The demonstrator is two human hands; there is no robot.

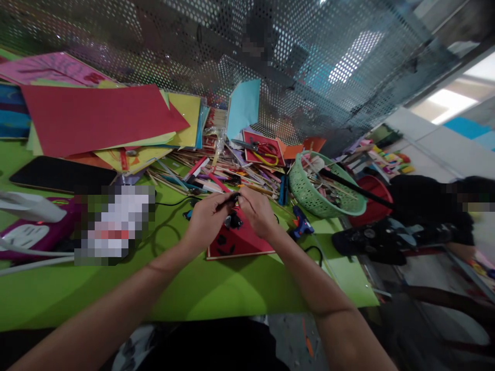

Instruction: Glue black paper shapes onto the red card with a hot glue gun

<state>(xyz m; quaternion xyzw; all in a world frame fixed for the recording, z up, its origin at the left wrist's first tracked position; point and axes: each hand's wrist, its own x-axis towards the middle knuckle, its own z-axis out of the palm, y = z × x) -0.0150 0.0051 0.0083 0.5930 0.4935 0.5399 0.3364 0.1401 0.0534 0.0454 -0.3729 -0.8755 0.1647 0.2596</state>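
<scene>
My left hand (204, 221) and my right hand (258, 212) meet over the table, fingers pinched on a small dark piece (234, 198) whose kind I cannot make out. Under them lies a red card (251, 239) with a pale wooden edge. Several black bits (222, 247) rest on the card, and a dark clump (233, 221) shows just below my fingers. To the right of my right hand is a blue glue gun (301, 222) with a black cord. My palms and part of the red card are hidden.
Behind my hands are scattered sticks and pens (216, 172), scissors (263, 149) and a green basket (309, 193). Coloured paper (104, 118), a black phone (64, 172) and a purple box (34, 232) stand left. A perforated metal screen (216, 46) rises behind. Another person (425, 206) is at right.
</scene>
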